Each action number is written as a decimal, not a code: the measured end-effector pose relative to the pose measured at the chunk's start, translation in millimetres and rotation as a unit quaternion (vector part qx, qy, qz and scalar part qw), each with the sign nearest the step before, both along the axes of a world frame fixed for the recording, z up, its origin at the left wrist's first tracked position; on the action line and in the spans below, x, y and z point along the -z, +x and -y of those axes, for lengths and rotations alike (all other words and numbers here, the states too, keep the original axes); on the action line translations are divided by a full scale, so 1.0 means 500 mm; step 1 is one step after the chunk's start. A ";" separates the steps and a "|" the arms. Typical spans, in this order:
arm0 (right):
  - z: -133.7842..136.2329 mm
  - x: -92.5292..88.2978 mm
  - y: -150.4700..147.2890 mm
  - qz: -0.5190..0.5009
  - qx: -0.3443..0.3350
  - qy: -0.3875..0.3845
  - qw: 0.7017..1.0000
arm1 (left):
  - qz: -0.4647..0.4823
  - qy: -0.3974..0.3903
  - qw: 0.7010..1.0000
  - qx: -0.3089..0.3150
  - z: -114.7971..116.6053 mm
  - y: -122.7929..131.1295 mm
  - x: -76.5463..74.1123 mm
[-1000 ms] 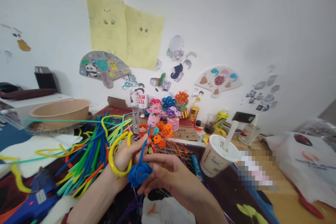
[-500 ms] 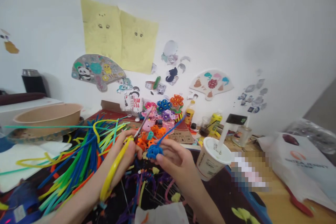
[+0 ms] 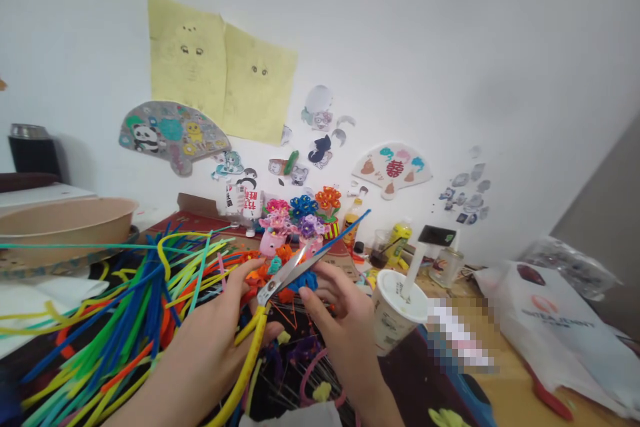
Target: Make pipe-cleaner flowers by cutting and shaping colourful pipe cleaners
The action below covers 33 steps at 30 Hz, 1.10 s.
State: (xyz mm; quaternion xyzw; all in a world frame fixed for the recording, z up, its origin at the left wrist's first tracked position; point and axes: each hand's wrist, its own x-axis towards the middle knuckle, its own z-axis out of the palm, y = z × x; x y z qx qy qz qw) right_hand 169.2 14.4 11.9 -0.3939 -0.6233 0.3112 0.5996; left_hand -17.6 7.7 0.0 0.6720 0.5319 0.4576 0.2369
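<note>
My left hand [image 3: 215,333] is closed on a pair of scissors [image 3: 274,285] with yellow handles. Their blades are slightly apart and reach up and right, close to a blue pipe-cleaner stem [image 3: 353,227]; whether they touch it I cannot tell. Between thumb and fingers of my right hand [image 3: 345,320] is a curled blue pipe-cleaner flower [image 3: 309,280], partly covered by the blades and fingers. Orange pipe-cleaner pieces [image 3: 255,283] and a small teal one [image 3: 275,265] lie just behind the hands.
Bundled pipe cleaners [image 3: 125,320] spread across the left, beside a beige basin [image 3: 65,220]. Potted pipe-cleaner flowers [image 3: 304,205] stand by the wall. On the right are a white paper cup [image 3: 400,313] and a plastic bag [image 3: 555,320]. Loose scraps and thin wires lie below the hands.
The scissors have swung from beside the left hand across to the blue stem, their blades now spread. The flower is now partly behind them. The view has shifted slightly right.
</note>
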 end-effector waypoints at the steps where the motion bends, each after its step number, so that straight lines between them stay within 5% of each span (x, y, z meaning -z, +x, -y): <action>1: 0.001 0.001 -0.001 0.009 0.002 0.006 1.000 | -0.039 0.003 0.999 0.000 -0.001 0.000 0.002; 4: 0.001 0.003 -0.001 0.030 0.007 0.017 0.999 | -0.121 0.005 0.993 0.007 -0.002 0.000 0.007; 19: 0.002 0.003 0.000 0.053 0.019 0.039 0.998 | -0.146 0.007 0.989 -0.001 -0.003 0.002 0.022; 28: 0.002 -0.009 0.007 0.029 -0.016 0.029 0.999 | -0.116 0.002 0.993 -0.002 0.006 0.002 -0.003; 33: -0.003 -0.015 0.020 0.040 0.020 0.044 0.998 | -0.104 0.006 0.994 0.023 0.009 0.008 -0.009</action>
